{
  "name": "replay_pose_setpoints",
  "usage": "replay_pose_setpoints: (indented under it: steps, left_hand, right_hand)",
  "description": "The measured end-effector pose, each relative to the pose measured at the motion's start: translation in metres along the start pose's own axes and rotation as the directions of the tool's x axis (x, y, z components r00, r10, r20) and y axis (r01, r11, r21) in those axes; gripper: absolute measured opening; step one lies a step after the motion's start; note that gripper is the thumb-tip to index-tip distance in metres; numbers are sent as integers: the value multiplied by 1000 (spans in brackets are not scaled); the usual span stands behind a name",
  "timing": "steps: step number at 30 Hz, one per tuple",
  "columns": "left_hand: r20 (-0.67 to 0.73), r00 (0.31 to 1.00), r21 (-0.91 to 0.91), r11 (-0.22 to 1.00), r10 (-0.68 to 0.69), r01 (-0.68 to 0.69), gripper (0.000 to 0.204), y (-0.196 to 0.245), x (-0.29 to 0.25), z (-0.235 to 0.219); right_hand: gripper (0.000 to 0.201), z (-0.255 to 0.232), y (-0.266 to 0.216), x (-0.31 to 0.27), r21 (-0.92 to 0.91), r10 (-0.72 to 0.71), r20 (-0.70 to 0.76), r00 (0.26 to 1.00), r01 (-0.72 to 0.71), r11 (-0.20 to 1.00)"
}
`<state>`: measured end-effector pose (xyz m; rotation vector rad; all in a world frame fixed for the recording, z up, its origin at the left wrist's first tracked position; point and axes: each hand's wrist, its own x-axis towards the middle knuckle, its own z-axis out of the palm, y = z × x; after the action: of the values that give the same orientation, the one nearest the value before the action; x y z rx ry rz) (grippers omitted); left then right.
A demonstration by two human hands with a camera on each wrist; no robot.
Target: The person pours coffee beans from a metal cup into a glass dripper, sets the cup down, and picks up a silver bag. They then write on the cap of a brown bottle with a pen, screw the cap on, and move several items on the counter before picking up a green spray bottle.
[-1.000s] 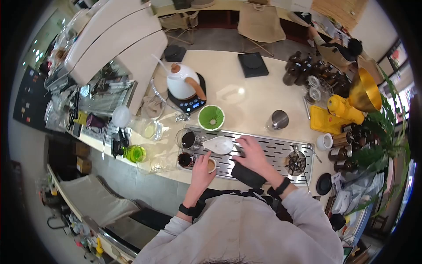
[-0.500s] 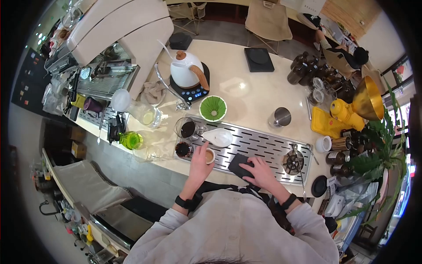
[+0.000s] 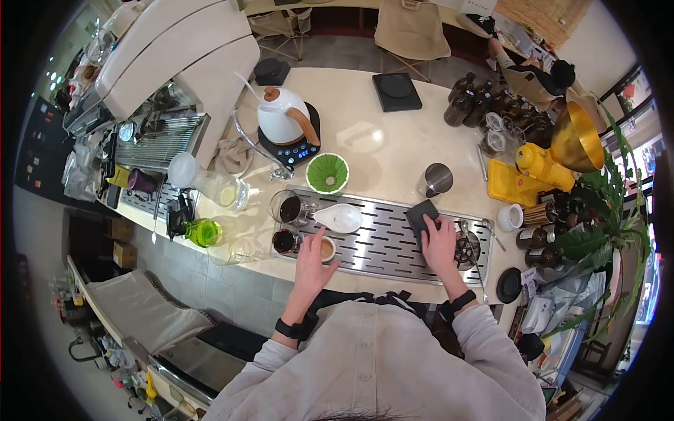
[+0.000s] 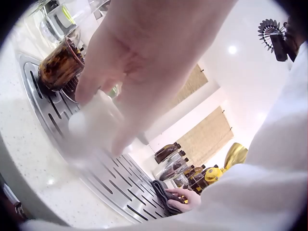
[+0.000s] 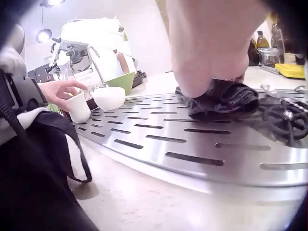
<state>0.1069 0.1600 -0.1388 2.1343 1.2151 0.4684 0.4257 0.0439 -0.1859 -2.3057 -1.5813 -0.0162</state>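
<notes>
In the head view my left hand [image 3: 311,264] is at the small white cup [image 3: 327,248], fingers on one side and thumb on the other; light brown liquid shows inside. The left wrist view shows the cup [image 4: 96,122] blurred between finger and thumb. My right hand [image 3: 440,244] grips a folded dark grey cloth [image 3: 419,216] on the slotted metal drip tray [image 3: 379,238]. In the right wrist view the cloth [image 5: 221,100] lies bunched under this hand. A white tapered dish [image 3: 342,218] stands just beyond the cup. Beside it are two glass vessels of dark liquid, one a small glass [image 3: 284,241].
A green ribbed dripper [image 3: 327,173] and a white kettle [image 3: 279,116] on its lit base stand behind the tray. A metal cup [image 3: 438,179] is at the back right. Near the tray's right end lie a round black rinser [image 3: 467,254] and long spoons.
My right hand has come down from beside the white dish onto the cloth, then moved right and away from my body with it. The left hand has stayed at the cup.
</notes>
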Motion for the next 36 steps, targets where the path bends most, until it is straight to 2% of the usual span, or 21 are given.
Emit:
replay_pose_setpoints:
  steps: [3, 6, 9, 11, 13, 16, 19, 20, 24, 27, 30, 33, 36]
  left_hand:
    - [-5, 1000, 5, 1000, 12, -12, 94, 0, 2, 1]
    - [-31, 999, 21, 999, 38, -38, 93, 1, 2, 1]
    - [-31, 999, 23, 1000, 20, -19, 93, 2, 1, -2]
    - [-26, 1000, 16, 1000, 4, -3, 93, 3, 1, -4]
    - [-26, 1000, 5, 1000, -10, 10, 93, 3, 0, -6]
    - [-37, 999, -16, 1000, 11, -12, 95, 1, -1, -3]
    - [-30, 999, -18, 999, 27, -28, 94, 4, 2, -4]
    - [-42, 999, -22, 999, 31, -32, 94, 5, 2, -5]
    - [-71, 997, -25, 1000, -5, 3, 93, 8, 0, -11]
    - [-74, 997, -26, 999, -31, 29, 92, 6, -4, -9]
    - [-58, 997, -34, 999, -43, 41, 91, 6, -6, -8]
    - [-69, 997, -33, 999, -40, 38, 90, 5, -9, -11]
    - [-99, 995, -21, 999, -30, 28, 90, 1, -12, -11]
  right_hand:
    - [48, -6, -23, -12, 164, -22, 110, 994, 3, 987]
    - [49, -12, -39, -28, 238, -175, 200, 964, 126, 963]
    - [49, -23, -37, -24, 341, -164, 235, 958, 77, 937]
    - [56, -28, -29, -5, 311, 37, 46, 998, -49, 949]
    - [66, -29, -10, 24, 318, 252, -174, 952, -187, 929]
    - [85, -36, 2, 69, 469, 369, -244, 897, -224, 854]
    - [99, -10, 18, 95, 599, 348, -90, 933, -228, 768]
    - [92, 1, 22, 100, 599, 374, -63, 925, -264, 755]
    - [75, -1, -5, 114, 649, 275, -86, 958, -156, 745]
    - [77, -11, -53, 127, 611, 89, -21, 996, -57, 790]
    - [82, 10, -83, 137, 577, -42, 21, 999, 23, 817]
    - [81, 20, -99, 140, 585, -27, 28, 999, 6, 811]
    - [86, 21, -106, 140, 605, 6, 98, 995, -64, 794]
